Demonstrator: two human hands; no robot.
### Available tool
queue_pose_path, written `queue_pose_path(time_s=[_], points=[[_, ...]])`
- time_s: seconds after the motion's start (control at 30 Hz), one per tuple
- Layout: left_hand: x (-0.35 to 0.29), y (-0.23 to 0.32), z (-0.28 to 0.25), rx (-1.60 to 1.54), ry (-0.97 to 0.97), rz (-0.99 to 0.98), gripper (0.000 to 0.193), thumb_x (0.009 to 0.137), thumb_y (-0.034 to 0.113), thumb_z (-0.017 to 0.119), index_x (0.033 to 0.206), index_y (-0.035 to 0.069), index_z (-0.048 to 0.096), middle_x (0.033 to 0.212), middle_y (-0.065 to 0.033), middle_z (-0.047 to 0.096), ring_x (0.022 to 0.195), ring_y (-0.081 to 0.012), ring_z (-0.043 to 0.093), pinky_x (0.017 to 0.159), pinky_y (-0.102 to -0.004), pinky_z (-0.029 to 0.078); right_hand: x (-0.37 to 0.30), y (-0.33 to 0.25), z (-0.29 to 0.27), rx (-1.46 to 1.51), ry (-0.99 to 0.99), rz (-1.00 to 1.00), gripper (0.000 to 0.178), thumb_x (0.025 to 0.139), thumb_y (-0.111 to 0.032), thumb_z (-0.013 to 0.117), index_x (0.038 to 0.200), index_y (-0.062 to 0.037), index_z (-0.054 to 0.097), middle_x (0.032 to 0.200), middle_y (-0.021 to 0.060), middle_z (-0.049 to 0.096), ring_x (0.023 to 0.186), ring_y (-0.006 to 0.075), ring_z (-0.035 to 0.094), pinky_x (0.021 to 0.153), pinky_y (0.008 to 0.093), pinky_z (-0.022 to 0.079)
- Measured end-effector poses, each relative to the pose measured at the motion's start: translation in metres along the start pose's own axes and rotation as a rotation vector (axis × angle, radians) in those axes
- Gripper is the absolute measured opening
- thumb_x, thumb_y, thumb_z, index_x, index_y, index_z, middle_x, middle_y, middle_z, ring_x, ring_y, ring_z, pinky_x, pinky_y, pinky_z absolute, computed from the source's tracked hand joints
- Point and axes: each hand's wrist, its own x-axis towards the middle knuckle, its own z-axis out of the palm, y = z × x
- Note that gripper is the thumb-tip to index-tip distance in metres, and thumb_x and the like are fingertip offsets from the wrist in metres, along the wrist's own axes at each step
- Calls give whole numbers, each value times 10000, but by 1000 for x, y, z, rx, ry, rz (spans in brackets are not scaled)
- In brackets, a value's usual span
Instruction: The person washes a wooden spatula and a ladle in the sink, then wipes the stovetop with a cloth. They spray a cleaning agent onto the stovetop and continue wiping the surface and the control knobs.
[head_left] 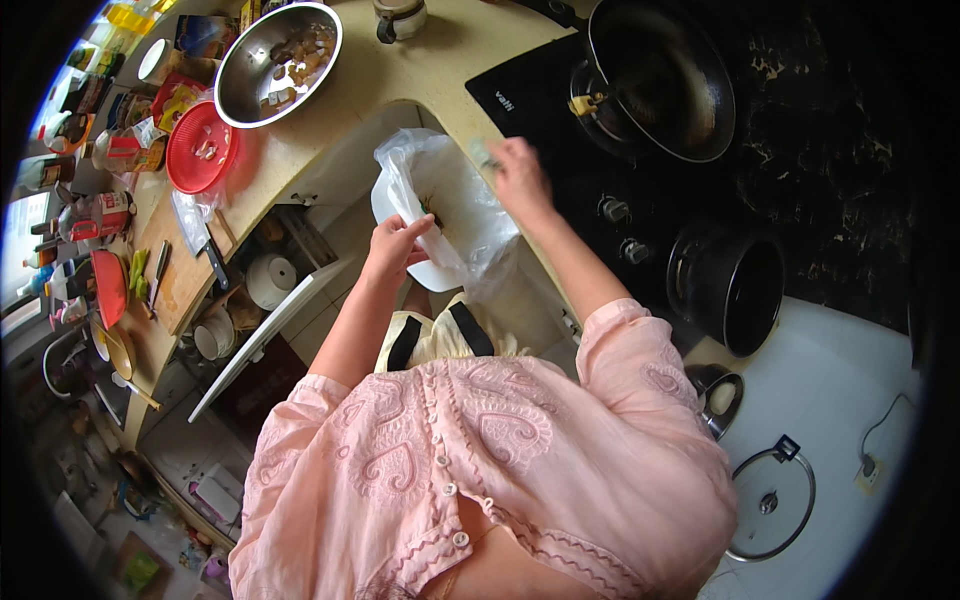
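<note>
A white bin (pixel 392 206) lined with a clear plastic bag (pixel 470 215) stands on the floor below the counter edge. My left hand (pixel 395 248) grips the near rim of the bag and bin. My right hand (pixel 518 172) hovers over the far side of the bag, holding something small and greenish; its blur hides what it is. Some dark scraps lie inside the bag.
A steel bowl (pixel 278 62) with food pieces and a red lid (pixel 200 148) sit on the beige counter. A wooden board (pixel 185 270) with a knife lies at left. A wok (pixel 660 78) and a black pot (pixel 728 285) stand on the black stove. A glass lid (pixel 770 500) rests at right.
</note>
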Motion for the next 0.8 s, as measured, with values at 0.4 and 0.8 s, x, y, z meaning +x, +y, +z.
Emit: queue_pose_path(time_s=[0.4,0.8], points=[[-5,6,3,-22,4,-15,254,776,191,668,912,8,556,793,-80,607,627,-158,601,570,-281,525,30,17,1,3,-21,-114,318,769,-15,515,1057,-133,578,981,98,519,890,288,513,774,371,443],[-2,7,-4,-13,-4,-43,245,779,204,664,910,25,561,783,-60,607,634,-140,598,577,-269,515,44,3,-1,-90,-99,-112,423,721,19,516,1096,-170,568,1012,56,493,929,277,487,754,378,465]])
